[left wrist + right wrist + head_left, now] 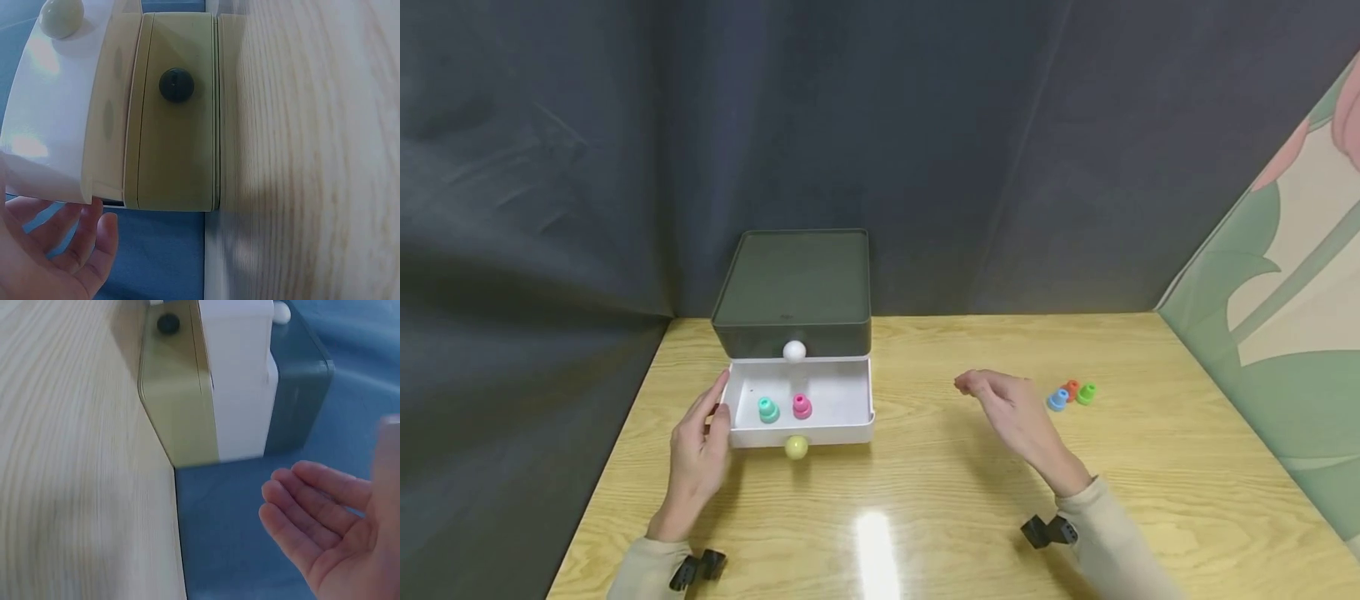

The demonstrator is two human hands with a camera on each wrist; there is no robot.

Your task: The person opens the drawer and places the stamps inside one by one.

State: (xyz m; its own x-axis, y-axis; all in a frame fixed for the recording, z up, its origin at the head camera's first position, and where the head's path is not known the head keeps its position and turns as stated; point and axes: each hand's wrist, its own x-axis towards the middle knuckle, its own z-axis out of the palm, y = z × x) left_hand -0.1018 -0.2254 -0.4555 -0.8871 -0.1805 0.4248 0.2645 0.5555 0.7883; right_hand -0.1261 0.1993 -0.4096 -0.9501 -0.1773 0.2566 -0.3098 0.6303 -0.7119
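A white drawer point(842, 396) stands pulled out from under a dark green drawer unit point(801, 279). Inside it sit a teal stepped peg point(768, 410) and a pink stepped peg point(802, 407). My left hand point(695, 458) rests against the drawer's left side, fingers stretched along the outer wall, thumb by the front corner. In the left wrist view, its fingertips point(90, 209) lie right at the drawer's edge. My right hand point(1011, 417) hovers over the table, to the right of the drawer, with relaxed fingers and nothing in them.
Blue point(1057, 400), red point(1071, 389) and green point(1086, 393) pegs cluster on the wooden table point(955, 517), beyond my right hand. The wrist views show a lower olive drawer point(178, 144) with a dark knob, pushed in. A dark curtain point(925, 167) hangs behind.
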